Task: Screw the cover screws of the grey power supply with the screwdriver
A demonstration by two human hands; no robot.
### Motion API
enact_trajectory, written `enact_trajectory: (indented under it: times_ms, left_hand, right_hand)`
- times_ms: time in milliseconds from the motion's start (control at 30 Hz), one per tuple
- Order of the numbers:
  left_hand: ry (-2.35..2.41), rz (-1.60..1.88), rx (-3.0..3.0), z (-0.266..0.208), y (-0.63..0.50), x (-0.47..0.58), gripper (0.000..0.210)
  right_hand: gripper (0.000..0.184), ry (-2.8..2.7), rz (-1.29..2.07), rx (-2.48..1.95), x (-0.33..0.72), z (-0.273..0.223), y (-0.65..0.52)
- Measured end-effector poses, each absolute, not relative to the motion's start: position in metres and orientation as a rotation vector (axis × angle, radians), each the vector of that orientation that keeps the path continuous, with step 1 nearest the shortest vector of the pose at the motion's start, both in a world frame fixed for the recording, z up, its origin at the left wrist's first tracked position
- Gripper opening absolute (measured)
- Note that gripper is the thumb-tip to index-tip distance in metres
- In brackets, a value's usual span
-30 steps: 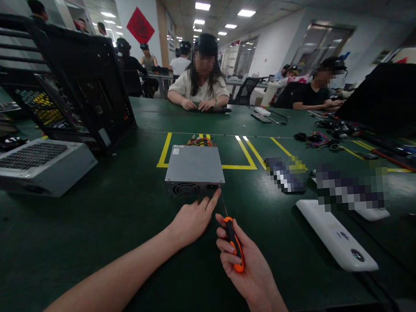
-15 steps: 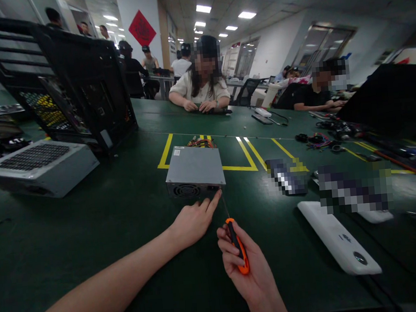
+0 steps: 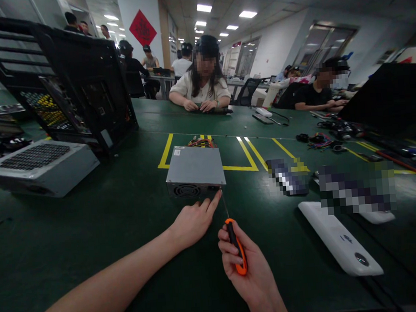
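A: First item, and where?
B: Power supply unit (image 3: 196,165), grey metal, one; flat on the green table (image 3: 161,294), fan grille (image 3: 186,191) facing the wearer, coloured cable bundle (image 3: 202,142) at its far side.
A: Hands?
B: Left hand (image 3: 195,223): fingers outstretched, gripping nothing, index fingertip at the unit's near face, by its right corner. Right hand (image 3: 247,263): clamped round an orange-and-black screwdriver (image 3: 238,250), shaft pointing to that same corner; contact at the tip too small to tell.
A: Others, placed from the unit?
B: Left: second power supply (image 3: 68,172), mesh-topped. Left and farther back: black computer case (image 3: 104,73). Beyond: yellow tape (image 3: 243,168); seated co-worker (image 3: 198,87). Right, nearer: white oblong device (image 3: 338,237).
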State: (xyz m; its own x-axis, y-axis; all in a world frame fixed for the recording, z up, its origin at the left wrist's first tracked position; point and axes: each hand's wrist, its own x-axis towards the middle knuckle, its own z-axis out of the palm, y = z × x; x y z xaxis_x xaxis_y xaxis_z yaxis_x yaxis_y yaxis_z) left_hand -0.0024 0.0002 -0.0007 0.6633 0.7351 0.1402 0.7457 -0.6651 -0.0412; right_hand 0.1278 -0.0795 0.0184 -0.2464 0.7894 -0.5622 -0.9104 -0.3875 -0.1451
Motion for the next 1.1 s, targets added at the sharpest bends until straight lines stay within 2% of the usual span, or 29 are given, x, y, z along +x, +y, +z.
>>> enact_trajectory:
  times_ms: [167, 567, 1100]
  left_hand:
    - [-1.242, -0.145, -2.78, 0.0002, -0.0001, -0.0022, 0.064]
    - [-1.248, -0.175, -2.797, -0.0012, 0.0009, -0.0021, 0.063]
    - [-1.245, -0.179, -2.775, -0.0009, 0.0012, -0.0022, 0.064]
  right_hand:
    - [0.03, 0.202, 1.897, -0.656, 0.1298, 0.0193, -0.0787]
    - [0.031, 0.202, 1.905, -0.656, 0.1303, 0.0216, -0.0776]
    - [0.026, 0.199, 1.854, -0.715, 0.1311, 0.0215, -0.0776]
